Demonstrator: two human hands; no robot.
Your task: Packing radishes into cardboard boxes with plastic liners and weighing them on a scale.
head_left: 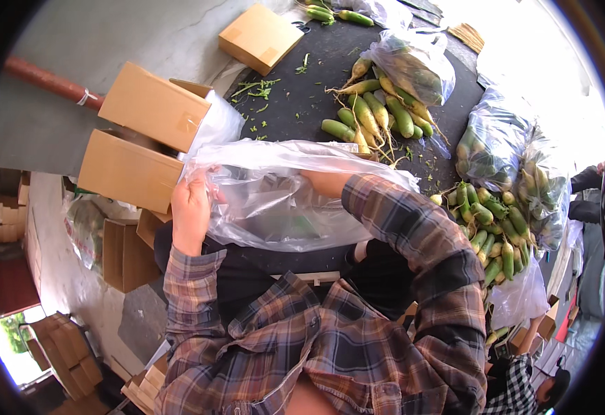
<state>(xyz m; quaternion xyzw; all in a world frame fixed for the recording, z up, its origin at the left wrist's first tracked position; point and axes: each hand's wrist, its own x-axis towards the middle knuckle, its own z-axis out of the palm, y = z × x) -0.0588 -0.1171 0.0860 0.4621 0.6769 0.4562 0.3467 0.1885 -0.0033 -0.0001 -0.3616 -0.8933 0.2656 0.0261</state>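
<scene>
A large clear plastic bag (282, 225) is spread across my lap. At its left end my left hand (190, 207) is closed on the bag's edge, beside two open cardboard boxes (129, 169). My right hand (324, 182) reaches into the bag from the right; its fingers are hidden behind the plastic and the bag's upper fold. Just beyond the bag lies a pile of green radishes (401, 117) with pale, thin root ends.
Bagged radishes (493, 149) stand at the right, with another loose pile (500, 235) below them. A closed cardboard box (261, 38) sits at the far left of the dark mat (289, 104). Another person (517, 380) in checked clothing is at the lower right.
</scene>
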